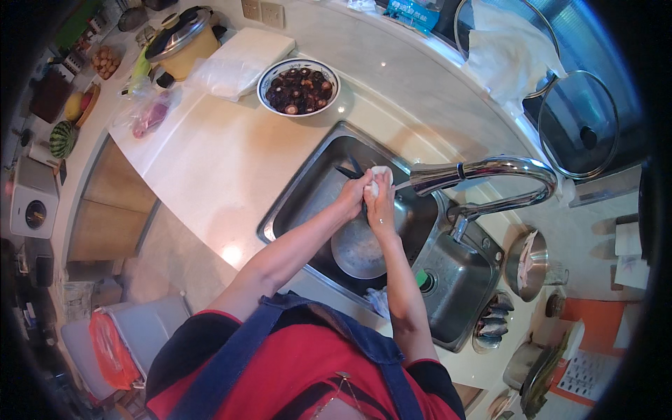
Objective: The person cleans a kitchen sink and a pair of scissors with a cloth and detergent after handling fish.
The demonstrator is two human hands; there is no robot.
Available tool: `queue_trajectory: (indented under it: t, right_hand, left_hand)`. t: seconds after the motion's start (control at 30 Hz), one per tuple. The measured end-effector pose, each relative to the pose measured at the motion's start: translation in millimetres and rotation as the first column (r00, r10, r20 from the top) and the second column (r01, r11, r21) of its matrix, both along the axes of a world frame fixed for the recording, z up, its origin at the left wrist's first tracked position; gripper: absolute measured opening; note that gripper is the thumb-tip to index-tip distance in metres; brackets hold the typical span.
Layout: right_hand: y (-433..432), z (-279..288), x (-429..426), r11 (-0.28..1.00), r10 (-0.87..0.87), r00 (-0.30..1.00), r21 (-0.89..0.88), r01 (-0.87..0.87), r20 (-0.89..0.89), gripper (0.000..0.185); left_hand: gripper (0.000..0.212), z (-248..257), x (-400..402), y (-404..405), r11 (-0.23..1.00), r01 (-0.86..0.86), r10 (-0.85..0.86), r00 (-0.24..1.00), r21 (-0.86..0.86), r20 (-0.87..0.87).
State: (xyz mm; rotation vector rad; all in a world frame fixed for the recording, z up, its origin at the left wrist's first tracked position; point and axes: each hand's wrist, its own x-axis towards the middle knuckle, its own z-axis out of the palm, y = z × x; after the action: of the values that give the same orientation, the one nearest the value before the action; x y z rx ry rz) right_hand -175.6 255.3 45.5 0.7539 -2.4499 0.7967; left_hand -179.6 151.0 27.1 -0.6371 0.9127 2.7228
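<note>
Over the large steel sink basin (302,210), my left hand (356,191) grips a dark two-pronged tool (348,169), possibly scissors; its lower part is mostly covered by my hands. My right hand (381,207) presses a wad of white cloth (382,173) against it, and the two hands touch. Just right of them is the spout head of a chrome faucet (433,178), with a thin stream of water running towards my fingers. Beneath my hands a round metal pan or bowl (359,254) rests in the basin, partly hidden by my right forearm.
A bowl of soaking mushrooms (299,89) stands behind the sink. Left of it are a white packet (247,58), a yellow pot (189,47) and bagged meat (150,115). To the right lie a smaller basin (462,289), a steel bowl (533,262) and a plate of fish pieces (492,323).
</note>
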Motion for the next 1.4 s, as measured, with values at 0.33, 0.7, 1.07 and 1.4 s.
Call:
queue_trajectory:
  t: [0.33, 0.7, 1.07, 1.4]
  right_hand:
    - [46.8, -8.0, 7.7, 0.866, 0.069, 0.747, -0.411, 0.284, 0.661, 0.033]
    - [62.6, -49.1, 43.8, 0.897, -0.032, 0.667, -0.273, 0.347, 0.744, 0.030]
    - [34.0, -16.6, -5.9, 0.951, 0.285, 0.919, -0.204, -0.234, 0.274, 0.026]
    - [45.8, -28.6, -42.7, 0.923, 0.341, 0.708, -0.363, -0.127, 0.618, 0.015]
  left_hand:
    - [0.052, -14.6, -27.9, 0.9, 0.952, 0.056, -0.127, 0.966, -0.300, -0.225]
    - [0.065, 26.1, -10.9, -21.8, 0.988, 0.146, -0.149, 0.985, -0.045, -0.088]
    - [0.048, 9.2, -45.0, -11.0, 0.959, 0.275, -0.250, 0.935, -0.065, 0.253]
    - [0.027, 8.3, -12.8, -39.1, 0.694, 0.378, -0.433, 0.899, -0.612, 0.065]
